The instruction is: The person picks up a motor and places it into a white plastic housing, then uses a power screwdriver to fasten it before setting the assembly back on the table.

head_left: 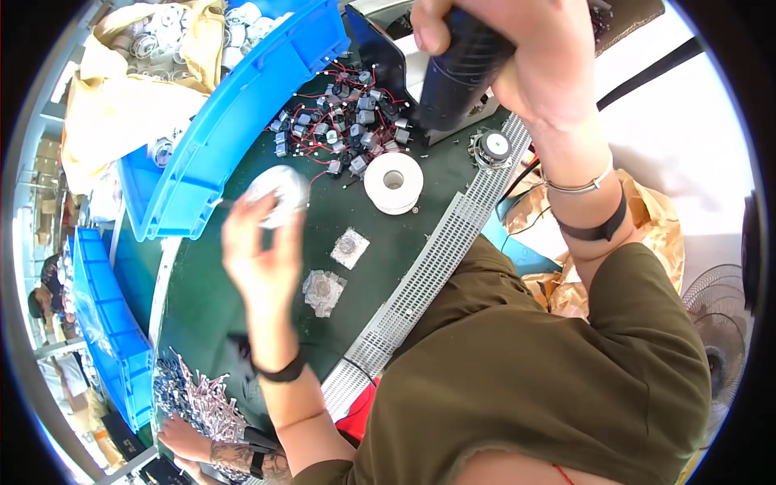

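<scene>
My left hand (263, 259) holds up a white round part (280, 196) over the green work surface, its fingers around the edge; motion smears both. My right hand (546, 69) is closed around a thick black cylindrical tool handle (462, 73); its working end cannot be made out. On the surface between my hands lies a white spool-like ring (393, 183) with a hole in its middle. Nearer to me are two small flat pieces, one a whitish square (349, 247), the other a crumpled-looking grey one (324, 293). A round black-and-silver speaker-like part (494, 148) sits by the perforated strip.
Small motors with red wires (347, 121) are heaped at the back. A blue bin (234, 121) curves along the left, beside a yellowish bag (137, 105) of white parts. At lower left, a co-worker's hand (186, 439) is by piled wired parts (206, 400). A perforated metal strip (436, 250) edges the table.
</scene>
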The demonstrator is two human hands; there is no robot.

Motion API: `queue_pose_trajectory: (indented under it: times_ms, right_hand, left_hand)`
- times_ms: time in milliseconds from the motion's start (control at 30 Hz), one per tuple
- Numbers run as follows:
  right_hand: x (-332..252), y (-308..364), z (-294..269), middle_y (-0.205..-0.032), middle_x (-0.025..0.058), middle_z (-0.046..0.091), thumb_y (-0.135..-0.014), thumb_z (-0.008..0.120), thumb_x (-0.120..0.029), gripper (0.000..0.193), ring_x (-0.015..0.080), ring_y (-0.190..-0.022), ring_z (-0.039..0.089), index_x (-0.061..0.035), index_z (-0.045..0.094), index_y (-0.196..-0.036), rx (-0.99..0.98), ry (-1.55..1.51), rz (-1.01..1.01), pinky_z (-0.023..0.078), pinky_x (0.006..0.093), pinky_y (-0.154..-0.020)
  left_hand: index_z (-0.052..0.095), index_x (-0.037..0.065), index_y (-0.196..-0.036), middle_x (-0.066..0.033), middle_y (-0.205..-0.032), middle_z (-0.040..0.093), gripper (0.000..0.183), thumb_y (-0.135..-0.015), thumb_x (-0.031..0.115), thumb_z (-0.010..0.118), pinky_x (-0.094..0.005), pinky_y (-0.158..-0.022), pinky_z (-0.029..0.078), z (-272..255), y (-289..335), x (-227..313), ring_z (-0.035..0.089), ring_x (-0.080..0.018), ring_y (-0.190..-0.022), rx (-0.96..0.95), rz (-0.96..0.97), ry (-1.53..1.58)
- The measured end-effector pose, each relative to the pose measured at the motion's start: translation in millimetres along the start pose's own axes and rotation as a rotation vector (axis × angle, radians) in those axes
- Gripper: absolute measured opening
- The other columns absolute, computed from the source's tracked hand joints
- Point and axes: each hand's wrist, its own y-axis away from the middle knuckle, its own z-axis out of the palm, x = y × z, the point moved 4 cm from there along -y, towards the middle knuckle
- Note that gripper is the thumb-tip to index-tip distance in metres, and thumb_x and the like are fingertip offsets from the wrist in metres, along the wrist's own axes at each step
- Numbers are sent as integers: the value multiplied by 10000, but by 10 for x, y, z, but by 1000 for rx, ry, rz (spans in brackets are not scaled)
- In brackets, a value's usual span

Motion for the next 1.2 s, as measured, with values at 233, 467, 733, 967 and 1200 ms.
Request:
queue_pose_trajectory:
  times_ms: [233,467,733,967,1200]
  right_hand:
    - [214,141,-155,-693,38,586,-713,710,-14,262,95,-555,547,3,560,-927,332,302,350,431,225,-510]
    - [353,111,1,-690,-17,545,-719,753,-108,246,61,-594,497,-28,549,-831,169,470,323,386,208,-530]
    - [269,72,-60,-743,-19,521,-712,770,-157,344,64,-638,481,-23,545,-935,37,563,56,372,207,-561]
    - [407,401,-73,-1160,129,492,-747,705,-49,521,216,-1070,506,32,449,-1194,207,971,-354,436,365,-861]
    - [844,817,391,-959,86,610,-785,670,-31,304,135,-837,627,14,539,-1056,65,150,629,501,232,-730]
  left_hand:
    - [642,2,-1002,-175,-894,646,271,-810,193,646,-360,-730,485,-1075,233,-631,634,-301,-829,-374,-242,-836]
    - [626,33,-947,-141,-960,626,176,-776,78,623,-380,-768,487,307,-519,-384,605,-319,-865,-283,118,-297]
    - [591,24,-947,-174,-923,602,207,-773,114,657,-399,-722,472,662,-505,-775,589,-352,-836,-585,36,-433]
    - [532,30,-925,-42,-817,592,271,-744,54,732,-270,-632,467,56,-394,-309,554,-128,-711,9,-405,477]
    - [522,33,-937,-106,-844,576,427,-600,59,784,-352,-629,490,97,-415,688,577,-285,-726,-14,456,26]
